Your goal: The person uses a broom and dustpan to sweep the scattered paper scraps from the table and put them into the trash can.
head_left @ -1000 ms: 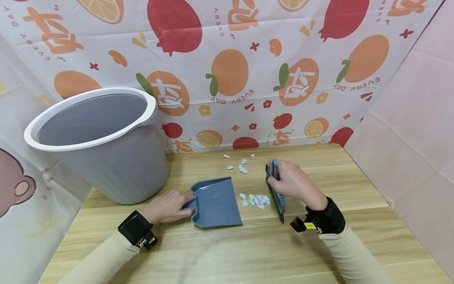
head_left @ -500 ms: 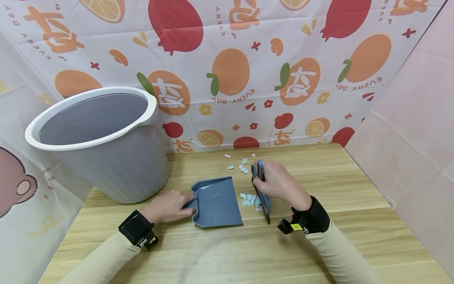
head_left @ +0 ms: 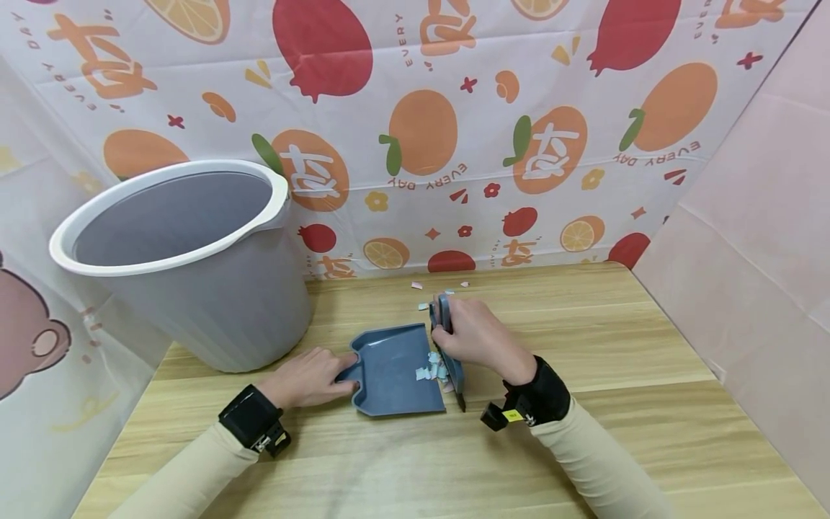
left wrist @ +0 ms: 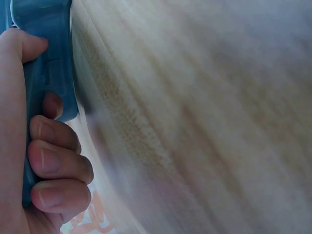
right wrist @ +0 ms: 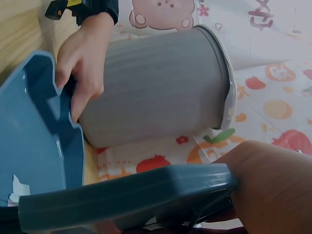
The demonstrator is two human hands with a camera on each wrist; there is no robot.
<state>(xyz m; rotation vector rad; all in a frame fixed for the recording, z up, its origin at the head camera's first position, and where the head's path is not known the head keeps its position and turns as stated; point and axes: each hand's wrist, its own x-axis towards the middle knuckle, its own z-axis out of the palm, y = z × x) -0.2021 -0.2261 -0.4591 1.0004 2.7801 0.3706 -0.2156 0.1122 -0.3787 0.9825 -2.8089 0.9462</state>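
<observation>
Left fingers (left wrist: 51, 161) grip dustpan (head_left: 389, 367) | right fingers (head_left: 444, 339) grip brush (head_left: 456, 376) | scraps (head_left: 431, 369) partly on dustpan

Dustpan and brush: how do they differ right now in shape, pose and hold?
The dustpan is a broad, shallow tray; the brush is long and narrow.
The dustpan lies open side up, with paper scraps on it; the brush stands upright by its front edge.
The left hand holds the dustpan by its handle; the right hand grips the brush.
Both look blue-gray in the head view.
</observation>
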